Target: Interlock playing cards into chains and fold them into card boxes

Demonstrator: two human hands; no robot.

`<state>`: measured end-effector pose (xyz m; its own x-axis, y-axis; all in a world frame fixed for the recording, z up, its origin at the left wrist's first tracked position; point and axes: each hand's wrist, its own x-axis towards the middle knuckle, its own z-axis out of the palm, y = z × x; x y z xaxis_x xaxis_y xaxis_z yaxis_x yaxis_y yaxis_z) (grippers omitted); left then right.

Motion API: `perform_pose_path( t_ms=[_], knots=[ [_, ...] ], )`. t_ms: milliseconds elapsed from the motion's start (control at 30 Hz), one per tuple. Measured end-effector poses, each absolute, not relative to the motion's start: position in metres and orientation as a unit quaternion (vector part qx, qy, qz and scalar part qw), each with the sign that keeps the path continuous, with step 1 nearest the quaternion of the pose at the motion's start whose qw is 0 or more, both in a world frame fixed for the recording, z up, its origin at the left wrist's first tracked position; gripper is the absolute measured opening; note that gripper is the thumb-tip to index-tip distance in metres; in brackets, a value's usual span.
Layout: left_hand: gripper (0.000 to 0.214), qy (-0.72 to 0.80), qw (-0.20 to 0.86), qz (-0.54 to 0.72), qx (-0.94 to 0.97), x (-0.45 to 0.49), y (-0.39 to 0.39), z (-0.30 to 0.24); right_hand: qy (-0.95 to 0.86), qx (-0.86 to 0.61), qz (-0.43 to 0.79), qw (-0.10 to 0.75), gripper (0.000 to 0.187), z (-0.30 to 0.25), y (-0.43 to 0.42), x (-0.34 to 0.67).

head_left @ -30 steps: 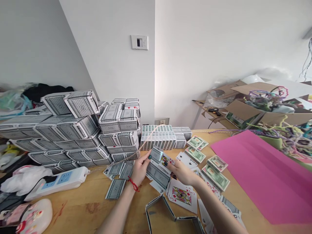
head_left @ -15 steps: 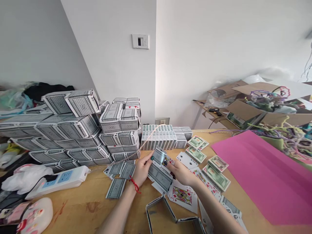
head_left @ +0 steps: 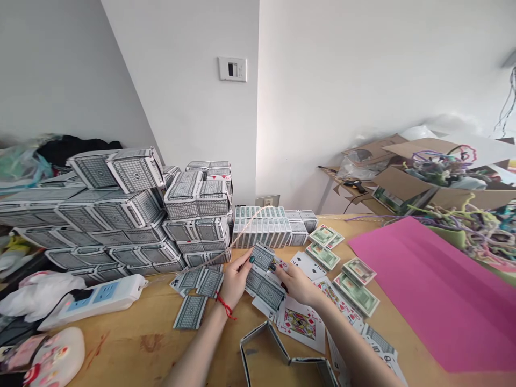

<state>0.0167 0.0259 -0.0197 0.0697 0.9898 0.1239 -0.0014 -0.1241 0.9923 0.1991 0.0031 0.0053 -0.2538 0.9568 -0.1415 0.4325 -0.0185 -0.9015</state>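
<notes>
My left hand [head_left: 236,278], with a red string bracelet at the wrist, is closed on the left edge of a patterned playing card [head_left: 263,257]. The fingers of my right hand [head_left: 296,282] pinch together at that card's right side, where part of a printed card face shows. More back-up cards [head_left: 268,293] lie just under both hands, partly covered. Close to my right wrist are a jack of diamonds [head_left: 303,322] and a two of spades [head_left: 306,264]. Several patterned cards [head_left: 191,312] rest left of my left hand.
Stacked boxes made of cards [head_left: 137,172] rise at the left. A bent card frame [head_left: 243,355] stands at the front. Small green card packs [head_left: 357,293] and a pink sheet [head_left: 435,295] lie right. A power strip [head_left: 107,298] sits left; a yarn-filled carton [head_left: 467,199] is far right.
The bright glare on the held card has gone as its angle shifts slightly. My right fingers have edged slightly left; both hands keep their grip.
</notes>
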Motion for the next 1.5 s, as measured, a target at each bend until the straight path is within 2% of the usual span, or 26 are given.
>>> perform_pose_path(
  t_ms=[167, 400, 567, 900, 1100, 1233, 1400, 1500],
  knots=[
    [0.026, 0.475, 0.504, 0.556, 0.459, 0.017, 0.027, -0.016, -0.573, -0.543, 0.483, 0.379, 0.044, -0.008, 0.010, 0.203],
    [0.025, 0.427, 0.654, 0.541, 0.312, 0.015, 0.025, -0.012, -0.521, -0.507, 0.521, 0.447, 0.046, -0.026, 0.019, 0.214],
    [0.026, 0.408, 0.693, 0.500, 0.322, 0.011, 0.025, -0.005, -0.521, -0.478, 0.545, 0.451, 0.042, -0.029, 0.019, 0.214],
    [0.022, 0.427, 0.688, 0.467, 0.356, 0.007, 0.027, -0.010, -0.504, -0.464, 0.578, 0.443, 0.044, -0.025, 0.017, 0.213],
    [0.031, 0.410, 0.712, 0.415, 0.391, 0.003, 0.026, -0.006, -0.520, -0.488, 0.553, 0.431, 0.049, -0.023, 0.017, 0.214],
    [0.032, 0.439, 0.678, 0.396, 0.437, 0.005, 0.027, -0.009, -0.528, -0.493, 0.550, 0.420, 0.049, -0.025, 0.016, 0.215],
    [0.029, 0.477, 0.608, 0.446, 0.452, 0.010, 0.029, -0.016, -0.557, -0.489, 0.543, 0.395, 0.044, -0.028, 0.015, 0.215],
    [0.033, 0.485, 0.603, 0.471, 0.423, 0.011, 0.030, -0.018, -0.558, -0.486, 0.548, 0.390, 0.043, -0.028, 0.013, 0.212]
  ],
)
